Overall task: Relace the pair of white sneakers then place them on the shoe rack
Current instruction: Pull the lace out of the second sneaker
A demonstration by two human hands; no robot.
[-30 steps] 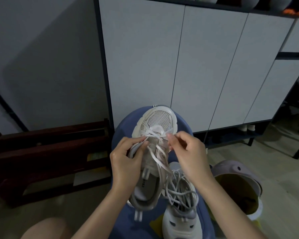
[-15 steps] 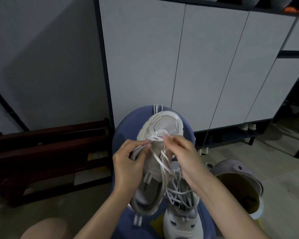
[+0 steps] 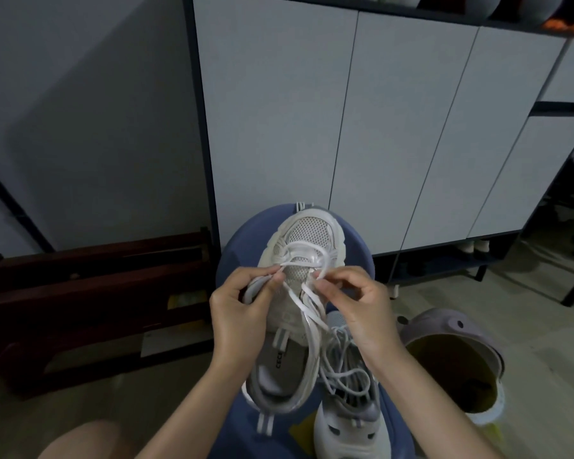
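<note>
A white mesh-toe sneaker (image 3: pixel 307 233) lies toe-away on a blue stool (image 3: pixel 237 246). My left hand (image 3: pixel 242 309) grips its left side and pinches the white lace (image 3: pixel 304 304) near the lower eyelets. My right hand (image 3: pixel 355 306) pinches the other lace end on the shoe's right side. Loose lace trails down over the tongue. The second white sneaker (image 3: pixel 348 422) lies at the stool's near right, its laces in a loose tangle, partly hidden under my right forearm.
Grey cabinet doors (image 3: pixel 312 111) rise behind the stool. A dark wooden shoe rack (image 3: pixel 90 293) stands low on the left. A lilac bin with a yellow inside (image 3: pixel 454 362) sits at the right. My bare knee (image 3: pixel 80 442) shows at bottom left.
The sneaker shifted slightly away from me. Both hands slid down from the toe eyelets and now pinch the lace ends closer together over the mesh.
</note>
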